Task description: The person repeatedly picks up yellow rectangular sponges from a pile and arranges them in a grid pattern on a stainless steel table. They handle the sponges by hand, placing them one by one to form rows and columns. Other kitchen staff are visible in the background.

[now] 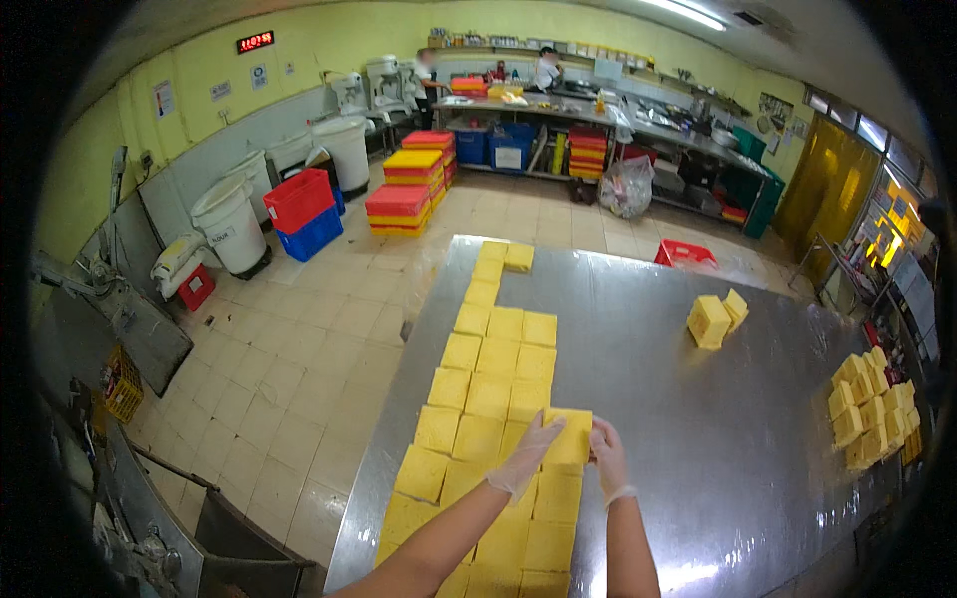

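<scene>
Both my hands wear clear plastic gloves. Between them is a square yellow slice, probably bread or cake (570,436), gripped by its left edge in my left hand (528,457) and by its right edge in my right hand (610,457). It is over the right-hand column of similar yellow slices (490,394), laid flat in rows on the stainless steel table (673,418). Whether the held slice touches those below, I cannot tell. A small upright stack of slices (709,321) stands farther back on the right, and a larger group of stacks (871,411) stands at the table's right side.
Beyond the table's far edge is a red crate (684,254). Stacked red and yellow trays (405,194), a red crate on a blue one (303,213) and a white flour bin (230,224) stand on the tiled floor. Two people are by the back counter (516,105).
</scene>
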Motion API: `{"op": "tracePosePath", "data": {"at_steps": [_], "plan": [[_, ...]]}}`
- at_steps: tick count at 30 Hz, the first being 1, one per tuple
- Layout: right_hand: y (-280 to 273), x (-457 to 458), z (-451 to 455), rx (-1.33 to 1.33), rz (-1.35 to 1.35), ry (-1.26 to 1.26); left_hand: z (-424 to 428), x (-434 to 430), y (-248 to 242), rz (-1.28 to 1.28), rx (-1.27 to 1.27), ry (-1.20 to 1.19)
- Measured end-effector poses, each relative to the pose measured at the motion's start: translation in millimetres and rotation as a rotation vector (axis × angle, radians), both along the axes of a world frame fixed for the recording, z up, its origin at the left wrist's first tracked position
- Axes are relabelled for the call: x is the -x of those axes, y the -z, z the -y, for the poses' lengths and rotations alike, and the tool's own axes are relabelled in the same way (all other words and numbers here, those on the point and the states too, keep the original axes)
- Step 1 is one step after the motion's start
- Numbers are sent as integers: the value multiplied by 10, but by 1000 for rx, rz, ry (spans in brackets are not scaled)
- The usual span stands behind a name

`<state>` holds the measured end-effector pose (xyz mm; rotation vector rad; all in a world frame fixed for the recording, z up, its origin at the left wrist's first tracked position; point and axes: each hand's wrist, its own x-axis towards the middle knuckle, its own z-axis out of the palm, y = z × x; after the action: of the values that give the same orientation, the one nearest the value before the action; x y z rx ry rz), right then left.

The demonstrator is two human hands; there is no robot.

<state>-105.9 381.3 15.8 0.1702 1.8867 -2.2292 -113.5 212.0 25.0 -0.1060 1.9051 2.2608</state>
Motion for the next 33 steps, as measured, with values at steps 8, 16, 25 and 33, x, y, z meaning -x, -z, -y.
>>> {"op": "tracePosePath", "data": {"at_steps": [8, 16, 25, 33], "plan": [[265, 734, -474, -123, -39, 232, -499, -409, 325, -515, 1018, 89], [921, 1262, -218, -303, -22, 26, -609, -454, 647, -522, 1352, 402], [567, 954, 107, -1417, -222, -110, -526, -570, 747, -587, 1305, 256], [219, 593, -178, -1130, -83, -57, -578, -564, 630, -541, 1320, 363]]}}
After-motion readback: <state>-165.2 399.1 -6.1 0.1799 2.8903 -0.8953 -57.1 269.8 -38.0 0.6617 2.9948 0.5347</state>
